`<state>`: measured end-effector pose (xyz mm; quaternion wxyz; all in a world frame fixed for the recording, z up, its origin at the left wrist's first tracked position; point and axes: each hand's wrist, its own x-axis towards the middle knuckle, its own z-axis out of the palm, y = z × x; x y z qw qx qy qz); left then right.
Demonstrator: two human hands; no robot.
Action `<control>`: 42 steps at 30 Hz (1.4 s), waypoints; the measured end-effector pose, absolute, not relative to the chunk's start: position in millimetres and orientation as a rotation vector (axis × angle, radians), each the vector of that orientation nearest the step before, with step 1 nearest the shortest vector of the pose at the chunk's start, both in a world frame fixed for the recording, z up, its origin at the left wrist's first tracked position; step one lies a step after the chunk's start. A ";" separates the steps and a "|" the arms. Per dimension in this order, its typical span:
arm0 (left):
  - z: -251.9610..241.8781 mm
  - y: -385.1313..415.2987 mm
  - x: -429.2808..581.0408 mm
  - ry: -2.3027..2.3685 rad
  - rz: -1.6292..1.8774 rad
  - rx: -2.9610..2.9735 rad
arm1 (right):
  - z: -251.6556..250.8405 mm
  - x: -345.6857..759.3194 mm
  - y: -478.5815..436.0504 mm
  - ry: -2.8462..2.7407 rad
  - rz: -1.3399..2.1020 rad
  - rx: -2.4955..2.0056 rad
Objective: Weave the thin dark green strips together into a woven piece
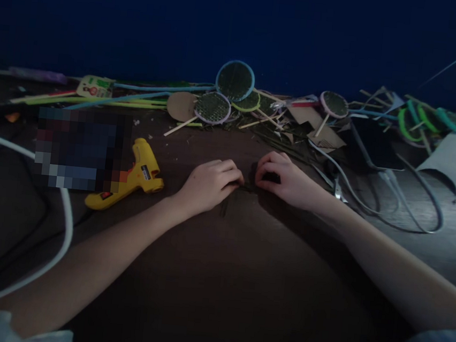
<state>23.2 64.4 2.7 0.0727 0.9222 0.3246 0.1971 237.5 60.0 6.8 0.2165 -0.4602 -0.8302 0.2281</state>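
Note:
My left hand (212, 185) rests low over the dark table with its fingers pinched together. At its fingertips shows a thin dark strip (246, 187), hard to make out against the wood. Just to the right, my right hand (278, 178) is curled, thumb and fingers brought together; what they hold, if anything, is too dark to name. A small gap separates the two hands. More thin dark bits (224, 208) lie below my left fingers. Left of that hand lies a yellow hot glue gun (141, 171) on its side.
Behind the hands are small round rackets with mesh, one blue-rimmed (235, 80) and one lilac-rimmed (212, 107), among sticks and cardboard scraps (328, 132). To the right lie a phone (371, 144), looped cable (439, 213) and pliers-like tool (338, 189). White cable (68, 220) crosses my left forearm.

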 end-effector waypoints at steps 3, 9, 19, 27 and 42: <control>3.0 64.1 23.3 0.985 0.587 2.766 | 9.5 235.1 59.6 -2.282 0.632 -1.271; 5.1 64.9 22.6 0.997 0.552 2.710 | 16.7 229.9 56.4 -2.158 0.821 -1.317; 8.3 68.3 22.4 1.047 0.494 2.511 | 16.4 224.7 52.5 -1.878 1.091 -1.288; 8.7 67.2 23.9 1.133 0.521 2.361 | 15.4 218.4 52.1 -1.807 1.132 -1.181; 9.3 66.0 25.7 1.173 0.536 2.280 | 5.0 212.6 51.5 -1.863 0.929 -1.098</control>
